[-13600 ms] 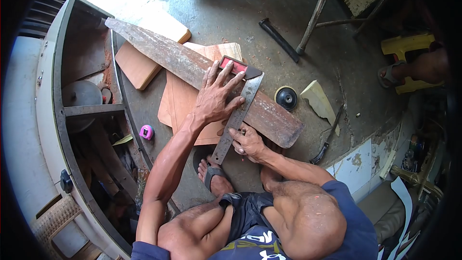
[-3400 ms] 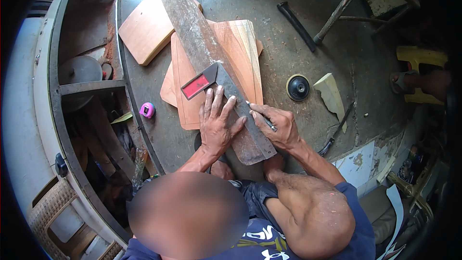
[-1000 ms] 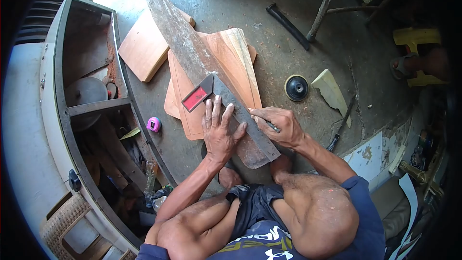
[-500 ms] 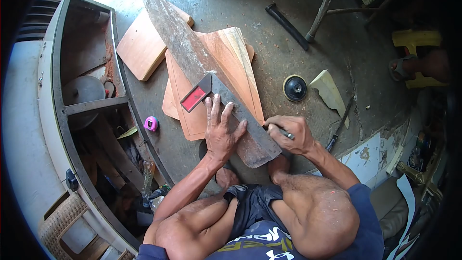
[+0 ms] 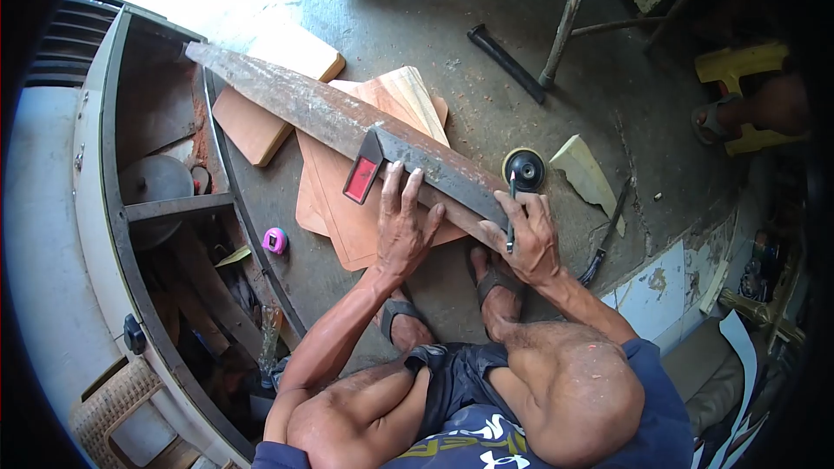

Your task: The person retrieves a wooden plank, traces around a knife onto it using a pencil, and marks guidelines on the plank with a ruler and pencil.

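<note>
Plank [image 5: 287,85] lies aslant above the floor [image 5: 417,22], crossing boards [image 5: 334,217] stacked at differing angles beneath it. Along its face rests a square [image 5: 434,165], the red-panelled handle angled toward the person. The person's left hand [image 5: 403,234] lays its fingers over square and plank; whether it also grips the edge cannot be told. The right hand [image 5: 532,239], at the square's opposite end, is curled around a pencil [image 5: 512,213], whose tip points away from the person and shows against a black disc [image 5: 524,170] on the floor. The step in hand appears to be steadying square and plank together; the next move would call for firm, even pressure from both hands.
</note>
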Demonstrator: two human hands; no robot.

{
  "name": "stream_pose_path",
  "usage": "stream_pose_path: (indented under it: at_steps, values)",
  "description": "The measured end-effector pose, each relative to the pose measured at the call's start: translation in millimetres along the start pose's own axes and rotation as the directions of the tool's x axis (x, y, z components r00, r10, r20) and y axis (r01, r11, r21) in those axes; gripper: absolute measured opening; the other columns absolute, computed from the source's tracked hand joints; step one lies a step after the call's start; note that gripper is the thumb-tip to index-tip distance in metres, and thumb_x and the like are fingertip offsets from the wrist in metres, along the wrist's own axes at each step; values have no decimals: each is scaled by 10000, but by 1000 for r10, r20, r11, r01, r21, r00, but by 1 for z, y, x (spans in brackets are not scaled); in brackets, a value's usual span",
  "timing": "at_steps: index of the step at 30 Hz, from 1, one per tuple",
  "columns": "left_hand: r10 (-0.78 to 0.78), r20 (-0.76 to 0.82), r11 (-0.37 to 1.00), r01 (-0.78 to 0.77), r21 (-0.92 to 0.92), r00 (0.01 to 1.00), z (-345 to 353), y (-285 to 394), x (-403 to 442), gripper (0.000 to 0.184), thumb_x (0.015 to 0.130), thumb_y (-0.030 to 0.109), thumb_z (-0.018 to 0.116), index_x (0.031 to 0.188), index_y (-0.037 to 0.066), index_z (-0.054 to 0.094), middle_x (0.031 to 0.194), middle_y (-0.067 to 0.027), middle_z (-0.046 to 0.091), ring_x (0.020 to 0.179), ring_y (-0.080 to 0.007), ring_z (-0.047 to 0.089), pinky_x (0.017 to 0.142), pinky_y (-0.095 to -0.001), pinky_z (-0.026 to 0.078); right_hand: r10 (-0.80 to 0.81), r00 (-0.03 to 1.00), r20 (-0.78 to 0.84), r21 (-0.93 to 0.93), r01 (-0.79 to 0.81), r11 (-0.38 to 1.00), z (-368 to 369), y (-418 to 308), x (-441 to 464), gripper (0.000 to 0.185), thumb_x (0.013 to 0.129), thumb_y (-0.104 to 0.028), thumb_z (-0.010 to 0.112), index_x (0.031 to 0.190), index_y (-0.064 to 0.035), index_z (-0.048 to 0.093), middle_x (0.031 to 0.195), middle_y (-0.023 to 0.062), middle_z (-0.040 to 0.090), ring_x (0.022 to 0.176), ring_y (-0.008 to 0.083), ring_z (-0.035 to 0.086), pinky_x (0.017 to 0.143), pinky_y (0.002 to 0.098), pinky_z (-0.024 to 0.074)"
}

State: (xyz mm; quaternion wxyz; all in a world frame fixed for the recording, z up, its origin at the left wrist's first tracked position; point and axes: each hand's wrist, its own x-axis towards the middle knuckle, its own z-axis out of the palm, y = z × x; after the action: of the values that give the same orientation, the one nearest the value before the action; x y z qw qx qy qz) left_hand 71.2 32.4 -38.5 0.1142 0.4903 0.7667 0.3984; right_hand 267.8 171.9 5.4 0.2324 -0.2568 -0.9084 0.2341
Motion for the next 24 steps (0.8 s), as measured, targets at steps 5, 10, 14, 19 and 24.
stream_pose_path:
  at_steps: [5, 10, 14, 19, 24]
  values:
    - [7, 3, 980, -8, 197, 1000, -7, 2, 3, 681, 971, 235, 757, 1570, 109, 460, 1558, -258, 362, 1488, -475, 344, 1224, -565, 337, -32, 999, -36, -41, 31, 999, 14, 9, -14, 492, 917, -247, 806, 1336, -35, 658, 1052, 152, 579, 944, 344, 585, 843, 461, 504]
    - [54, 23, 967, -58, 248, 998, -11, -3, 4, 661, 966, 214, 753, 1562, 108, 487, 1550, -251, 369, 1485, -463, 347, 1224, -556, 337, -122, 992, -27, -58, 120, 991, 8, 26, -1, 489, 909, -273, 807, 1327, -56, 674, 1085, 130, 605, 954, 322, 588, 836, 461, 500]
    - [44, 39, 955, -54, 291, 998, -12, 5, 13, 643, 965, 193, 743, 1556, 109, 505, 1534, -244, 383, 1468, -464, 353, 1211, -558, 341, -164, 986, 11, -138, 164, 977, 2, 37, 13, 481, 904, -312, 808, 1307, -71, 703, 1110, 114, 633, 968, 306, 590, 828, 447, 460]
    - [55, 67, 924, -76, 374, 996, -18, 12, 21, 587, 976, 191, 717, 1530, 107, 542, 1493, -246, 427, 1448, -473, 361, 1198, -558, 338, -106, 994, -30, -216, 97, 971, 6, 34, 12, 468, 905, -334, 805, 1317, -129, 720, 1135, 103, 639, 1010, 293, 585, 846, 443, 444]
    - [26, 56, 932, -44, 359, 998, -18, 12, 22, 536, 977, 207, 705, 1500, 157, 598, 1493, -226, 447, 1467, -475, 342, 1207, -585, 294, -42, 996, -83, -176, 27, 984, 9, 33, 8, 404, 909, -346, 801, 1261, -152, 757, 1170, 98, 646, 1072, 300, 580, 902, 457, 450]
